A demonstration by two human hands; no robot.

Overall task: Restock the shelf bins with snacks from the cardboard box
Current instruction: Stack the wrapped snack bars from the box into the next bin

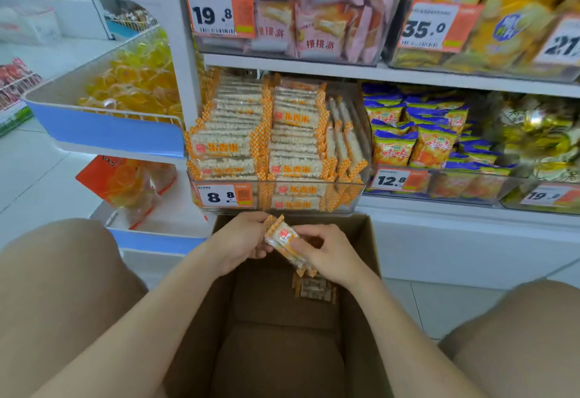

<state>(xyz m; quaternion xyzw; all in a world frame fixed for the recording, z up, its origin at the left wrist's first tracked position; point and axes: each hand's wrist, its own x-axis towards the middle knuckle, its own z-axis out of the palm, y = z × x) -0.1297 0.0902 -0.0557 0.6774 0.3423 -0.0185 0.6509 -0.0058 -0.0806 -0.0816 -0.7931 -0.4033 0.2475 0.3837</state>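
Observation:
An open cardboard box (364, 240) stands on the floor between my knees, below the shelf. Above its far end both hands hold a small stack of orange-and-white rice cracker packets (284, 239). My left hand (240, 242) grips the stack's left end, and my right hand (326, 251) grips its right side with the thumb on top. One or two more packets (314, 289) lie deep in the box under my right hand. Just above, the clear shelf bin (357, 190) with the 8.8 price tag holds several rows of the same packets.
Neighbouring bins hold blue-and-orange snack bags (417, 143), gold-wrapped sweets (539, 134), pink pie packs (301, 14) and yellow bags (502, 20). A blue-fronted wire basket of yellow jellies (131, 83) juts out at left, with an orange bag (125, 181) beneath. My knees flank the box.

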